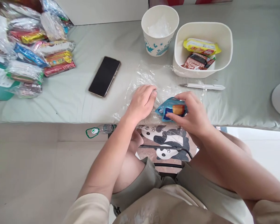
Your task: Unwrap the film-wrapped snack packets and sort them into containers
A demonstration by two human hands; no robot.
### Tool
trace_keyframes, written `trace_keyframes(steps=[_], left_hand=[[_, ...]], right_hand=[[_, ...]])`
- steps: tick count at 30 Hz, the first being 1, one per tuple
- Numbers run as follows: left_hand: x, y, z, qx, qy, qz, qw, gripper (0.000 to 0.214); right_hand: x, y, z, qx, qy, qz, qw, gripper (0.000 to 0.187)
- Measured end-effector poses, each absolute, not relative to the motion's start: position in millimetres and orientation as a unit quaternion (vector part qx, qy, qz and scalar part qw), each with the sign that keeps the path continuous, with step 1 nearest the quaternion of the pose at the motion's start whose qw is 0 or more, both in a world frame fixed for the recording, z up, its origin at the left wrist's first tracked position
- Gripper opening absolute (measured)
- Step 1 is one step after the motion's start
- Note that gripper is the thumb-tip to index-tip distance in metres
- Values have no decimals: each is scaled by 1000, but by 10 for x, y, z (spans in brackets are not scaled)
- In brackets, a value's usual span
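Note:
My right hand (193, 113) grips a small blue snack packet (170, 109) with a picture of a golden-brown pastry on it, thumb on top and fingers at its far edge. To its left, my left hand (143, 101) is closed on a clear plastic bag (140, 81), which lies crumpled on the cloth-covered surface under and around both hands. The fingertips of the left hand curl down out of sight. Just beyond the right hand lies a white pen-like tool (203, 86) with a dark tip.
A white tub (228, 46) holding snack packets stands beyond my hands, beside a paper cup (157, 45) with clear plastic inside. A phone (104, 76) lies to the left, and a pile of wrapped snacks (35, 46) fills the far left. A bottle (107, 128) shows below the front edge.

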State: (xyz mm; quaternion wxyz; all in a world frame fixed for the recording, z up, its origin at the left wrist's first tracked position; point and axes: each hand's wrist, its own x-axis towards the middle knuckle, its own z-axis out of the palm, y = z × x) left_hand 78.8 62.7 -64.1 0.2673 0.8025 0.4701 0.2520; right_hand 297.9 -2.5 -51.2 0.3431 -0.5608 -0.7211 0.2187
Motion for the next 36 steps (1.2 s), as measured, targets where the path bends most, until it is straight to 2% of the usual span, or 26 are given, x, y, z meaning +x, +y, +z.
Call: trace_keyframes(steps=[2,5,8,11,14,18,22,24,29,33,34,36], left_hand=[[790,629,-645,803,471,249,267,42],[813,619,-616,801,483,234,265,42],[867,591,-539,796,511,199,258,39],[933,559,-449,790,537,153,252,42],[983,530,-397,789,547,132,246,49],[1008,497,-384,807,529,114,237,67],[1011,487,-397,817,517,107,231,69],[1012,489,-405,819,515,107,230,69],[1012,481,-409,818,517,97,231,71],[1009,468,-398,820,515,88,235,73],[1009,469,-396,820,515,87,236,73],[1012,475,-390,817,518,84,238,73]], right_hand=[[3080,-56,-478,-571,-654,289,403,52],[3305,-55,-424,-580,-499,342,546,60],[3584,149,-382,-548,-421,295,660,56],[3810,612,-310,-542,-450,215,676,43],[3858,1136,-142,-619,-475,158,605,28],[3717,1458,102,-761,-479,155,408,50],[3648,1317,65,-758,-527,112,369,47],[3643,1221,-18,-747,-577,93,317,47],[3595,1255,-24,-741,-647,84,159,71],[3669,1431,140,-757,-645,79,70,87],[3715,1436,174,-759,-644,75,58,92],[3812,1356,216,-734,-672,53,83,86]])
